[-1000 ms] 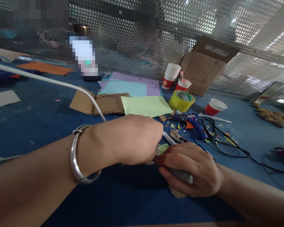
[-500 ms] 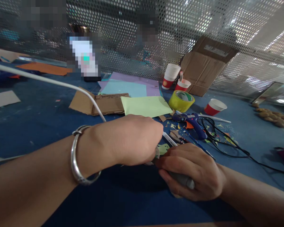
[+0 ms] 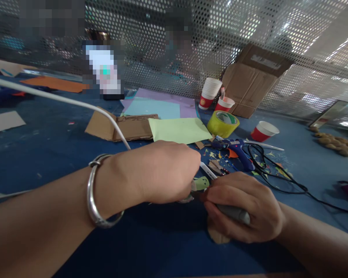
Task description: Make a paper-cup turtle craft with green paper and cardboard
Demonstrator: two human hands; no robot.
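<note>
My left hand (image 3: 162,172), wearing a silver bangle (image 3: 91,193) at the wrist, is closed, its fingertips turned away and hidden. Beyond its fingers shows a small pale green paper piece (image 3: 202,183) with dark dots, beside a partly hidden whitish round edge. My right hand (image 3: 243,204) is wrapped round a tool with a thick grey handle (image 3: 234,214). The tool's dark narrow front end points left toward the left hand's fingers; its tip cannot be made out. Under the right hand a tan flat piece (image 3: 219,233) lies on the blue table.
Behind the hands lie a light green sheet (image 3: 179,129), folded cardboard (image 3: 135,127) and yellow tape (image 3: 222,124). A blue glue gun (image 3: 239,152) with black cord rests among paper scraps. Paper cups (image 3: 263,131) stand farther back. A white cable (image 3: 75,102) arches across the left.
My right hand has moved a little to the right with the grey-handled tool, uncovering more of the green paper piece and the tan piece. My left hand stays in place.
</note>
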